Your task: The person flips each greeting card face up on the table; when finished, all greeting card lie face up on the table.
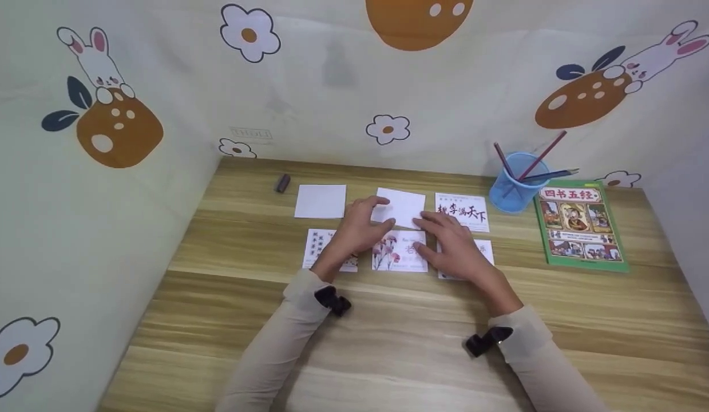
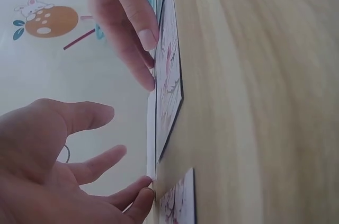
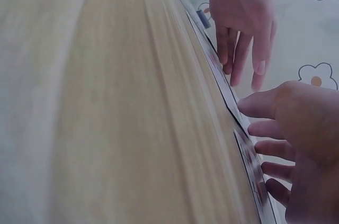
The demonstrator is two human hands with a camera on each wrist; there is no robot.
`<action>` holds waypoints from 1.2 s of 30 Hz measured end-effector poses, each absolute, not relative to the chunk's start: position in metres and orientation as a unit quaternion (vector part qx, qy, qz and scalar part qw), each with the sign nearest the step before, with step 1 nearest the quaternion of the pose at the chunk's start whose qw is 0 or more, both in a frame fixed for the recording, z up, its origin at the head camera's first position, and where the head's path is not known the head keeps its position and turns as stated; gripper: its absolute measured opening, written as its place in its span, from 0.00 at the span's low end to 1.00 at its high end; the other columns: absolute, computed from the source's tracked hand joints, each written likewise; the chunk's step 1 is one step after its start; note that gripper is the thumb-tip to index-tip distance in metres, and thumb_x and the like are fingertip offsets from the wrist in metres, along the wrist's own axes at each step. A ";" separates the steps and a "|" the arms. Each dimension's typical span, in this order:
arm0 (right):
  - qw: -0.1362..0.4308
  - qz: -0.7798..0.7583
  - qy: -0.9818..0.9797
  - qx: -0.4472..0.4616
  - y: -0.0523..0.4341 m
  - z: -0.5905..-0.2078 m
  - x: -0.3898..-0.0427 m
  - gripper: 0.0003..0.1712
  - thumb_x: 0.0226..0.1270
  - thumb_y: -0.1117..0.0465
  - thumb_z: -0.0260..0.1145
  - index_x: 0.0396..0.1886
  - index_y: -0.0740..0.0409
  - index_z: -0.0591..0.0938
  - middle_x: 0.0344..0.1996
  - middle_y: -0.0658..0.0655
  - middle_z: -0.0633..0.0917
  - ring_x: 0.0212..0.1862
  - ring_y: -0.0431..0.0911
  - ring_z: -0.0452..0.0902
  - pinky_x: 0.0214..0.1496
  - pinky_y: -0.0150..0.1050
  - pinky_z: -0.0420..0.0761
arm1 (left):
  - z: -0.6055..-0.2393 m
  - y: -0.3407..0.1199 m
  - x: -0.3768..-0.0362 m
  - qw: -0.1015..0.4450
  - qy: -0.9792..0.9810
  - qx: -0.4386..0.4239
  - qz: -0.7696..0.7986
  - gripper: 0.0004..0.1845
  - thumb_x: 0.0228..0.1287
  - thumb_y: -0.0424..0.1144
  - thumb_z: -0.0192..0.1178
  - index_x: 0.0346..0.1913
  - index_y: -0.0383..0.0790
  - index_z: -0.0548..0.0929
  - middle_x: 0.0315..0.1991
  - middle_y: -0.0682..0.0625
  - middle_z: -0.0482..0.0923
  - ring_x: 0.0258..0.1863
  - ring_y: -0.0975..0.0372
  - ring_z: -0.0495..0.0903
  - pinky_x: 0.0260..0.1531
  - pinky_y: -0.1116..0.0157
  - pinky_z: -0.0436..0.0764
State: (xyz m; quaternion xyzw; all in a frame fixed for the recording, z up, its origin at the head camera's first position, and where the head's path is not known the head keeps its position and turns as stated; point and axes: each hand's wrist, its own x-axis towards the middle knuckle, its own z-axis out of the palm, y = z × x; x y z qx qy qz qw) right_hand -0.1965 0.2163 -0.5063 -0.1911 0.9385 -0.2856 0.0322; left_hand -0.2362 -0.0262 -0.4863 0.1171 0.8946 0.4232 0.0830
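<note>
We rest our left hand (image 1: 357, 229) and right hand (image 1: 454, 246) on a blank card (image 1: 401, 207) in the far row on the desk (image 1: 388, 337), fingers relaxed and pressing its edges, grasping nothing. A flower card (image 1: 397, 252) lies just below; a pen cup (image 1: 511, 189) stands right.

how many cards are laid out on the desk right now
6 cards: back row, blank left, blank middle, lettered right; front row, left, flower card, right. Hands may hide more.
</note>
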 end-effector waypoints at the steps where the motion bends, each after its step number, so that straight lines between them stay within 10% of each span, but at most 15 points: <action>1: 0.032 -0.287 0.938 -0.189 0.216 -0.507 -0.196 0.34 0.77 0.49 0.70 0.78 0.52 0.77 0.81 0.60 0.72 0.84 0.64 0.59 0.80 0.74 0.60 | -0.487 -0.027 -0.237 0.079 0.892 0.118 0.429 0.28 0.76 0.46 0.68 0.74 0.42 0.79 0.75 0.41 0.77 0.79 0.47 0.70 0.81 0.47 0.67; 20: -0.015 -0.391 0.906 -0.161 0.213 -0.506 -0.199 0.26 0.79 0.56 0.68 0.74 0.53 0.81 0.75 0.58 0.79 0.80 0.57 0.69 0.84 0.61 0.64 | -0.480 -0.023 -0.238 0.022 0.790 0.136 0.597 0.31 0.78 0.48 0.67 0.78 0.45 0.71 0.75 0.45 0.74 0.64 0.51 0.87 0.64 0.60 0.86; 30: -0.045 -0.507 0.842 -0.179 0.204 -0.503 -0.198 0.43 0.81 0.64 0.65 0.88 0.41 0.60 0.81 0.57 0.72 0.70 0.57 0.83 0.68 0.53 0.86 | -0.482 -0.011 -0.231 0.120 0.697 0.208 0.675 0.32 0.91 0.54 0.27 0.85 0.43 0.58 0.73 0.38 0.79 0.68 0.44 0.84 0.71 0.47 0.81; 36: -0.079 -0.519 0.831 -0.185 0.204 -0.503 -0.198 0.45 0.80 0.66 0.65 0.89 0.39 0.59 0.83 0.56 0.69 0.70 0.58 0.83 0.63 0.52 0.88 | -0.487 -0.010 -0.230 0.132 0.745 0.258 0.601 0.32 0.91 0.55 0.31 0.79 0.39 0.71 0.77 0.40 0.74 0.77 0.49 0.76 0.76 0.51 0.77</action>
